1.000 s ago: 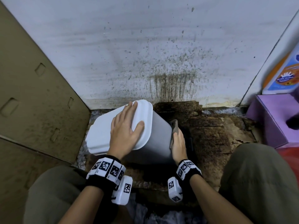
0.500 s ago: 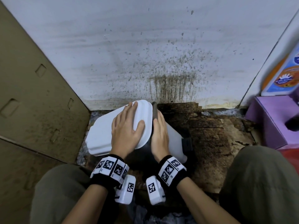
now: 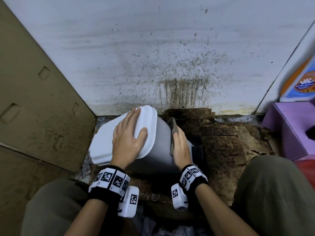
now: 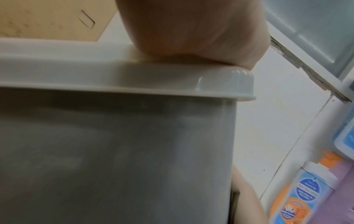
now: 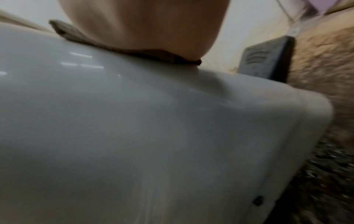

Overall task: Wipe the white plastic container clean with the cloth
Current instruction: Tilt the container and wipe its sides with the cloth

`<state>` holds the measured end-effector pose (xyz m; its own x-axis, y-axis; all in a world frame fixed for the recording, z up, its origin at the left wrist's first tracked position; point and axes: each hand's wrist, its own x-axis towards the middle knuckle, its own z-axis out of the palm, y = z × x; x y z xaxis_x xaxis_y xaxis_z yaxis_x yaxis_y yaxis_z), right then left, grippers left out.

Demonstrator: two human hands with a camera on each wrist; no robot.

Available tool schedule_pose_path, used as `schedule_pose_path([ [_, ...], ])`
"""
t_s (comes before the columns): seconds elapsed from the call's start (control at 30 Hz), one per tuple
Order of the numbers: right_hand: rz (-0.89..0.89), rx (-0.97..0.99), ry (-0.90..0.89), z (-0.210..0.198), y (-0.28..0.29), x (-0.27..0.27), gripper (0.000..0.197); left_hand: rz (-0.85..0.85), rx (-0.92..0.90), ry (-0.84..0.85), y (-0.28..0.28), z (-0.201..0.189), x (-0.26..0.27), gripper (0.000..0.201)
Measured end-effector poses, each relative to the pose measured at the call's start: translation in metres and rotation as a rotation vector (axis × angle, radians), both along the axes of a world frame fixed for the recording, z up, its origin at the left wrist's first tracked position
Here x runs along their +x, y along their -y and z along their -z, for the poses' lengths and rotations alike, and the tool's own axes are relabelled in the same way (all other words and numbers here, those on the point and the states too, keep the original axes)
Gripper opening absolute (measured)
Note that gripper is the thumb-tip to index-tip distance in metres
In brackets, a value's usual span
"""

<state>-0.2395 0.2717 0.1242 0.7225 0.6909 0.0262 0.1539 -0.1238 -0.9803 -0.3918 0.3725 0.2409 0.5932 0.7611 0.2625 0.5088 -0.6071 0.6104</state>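
Note:
The white plastic container stands tilted on the floor between my knees, its lid leaning to the left. My left hand lies flat on the lid with straight fingers; the left wrist view shows the palm pressing on the lid's edge. My right hand presses a brown cloth flat against the container's right side wall. In the right wrist view the cloth sits under the palm on the wall. The fingertips of the right hand are hidden.
A stained white wall rises just behind the container. A brown cardboard panel closes the left side. Dirty, torn cardboard covers the floor. At the right stand a purple box and an orange-and-blue bottle. A black pedal juts from the container.
My right hand with the cloth slid from the right side up beside the lid, then back down and right along the wall. The left hand stayed on the lid.

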Motion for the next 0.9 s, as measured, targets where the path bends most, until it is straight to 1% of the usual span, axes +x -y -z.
schedule_pose_path([
  [0.13, 0.020, -0.120, -0.018, 0.019, 0.010, 0.017, 0.040, -0.002, 0.005, 0.007, -0.003, 0.002, -0.003, 0.066],
  [0.27, 0.045, -0.183, -0.058, 0.025, 0.010, 0.025, 0.042, 0.001, 0.019, 0.009, -0.001, 0.002, 0.001, 0.065],
  [0.4, 0.095, -0.135, -0.081, 0.018, 0.005, 0.019, 0.042, -0.015, 0.026, 0.014, -0.001, 0.002, 0.002, 0.065],
  [0.5, 0.112, -0.020, -0.124, -0.002, -0.004, 0.001, 0.042, -0.022, 0.039, 0.002, 0.001, 0.000, 0.005, 0.066],
  [0.57, 0.106, 0.046, -0.142, -0.022, -0.011, -0.015, 0.046, -0.028, 0.036, -0.012, 0.003, -0.001, 0.009, 0.067],
  [0.6, 0.092, 0.076, -0.123, -0.033, -0.014, -0.024, 0.046, -0.031, 0.033, -0.018, 0.004, -0.002, 0.011, 0.068],
  [0.67, 0.063, 0.131, -0.029, -0.049, -0.017, -0.043, 0.044, -0.039, 0.031, -0.026, 0.005, -0.003, 0.014, 0.069],
  [0.73, 0.081, 0.170, 0.084, -0.056, -0.014, -0.059, 0.045, -0.040, 0.024, -0.026, 0.006, -0.004, 0.016, 0.070],
  [0.83, 0.136, 0.195, 0.275, -0.040, -0.004, -0.063, 0.048, -0.021, 0.028, -0.039, 0.008, -0.005, 0.016, 0.070],
  [0.9, 0.127, 0.185, 0.342, -0.019, 0.005, -0.056, 0.050, -0.012, 0.027, -0.049, 0.008, -0.004, 0.016, 0.070],
])
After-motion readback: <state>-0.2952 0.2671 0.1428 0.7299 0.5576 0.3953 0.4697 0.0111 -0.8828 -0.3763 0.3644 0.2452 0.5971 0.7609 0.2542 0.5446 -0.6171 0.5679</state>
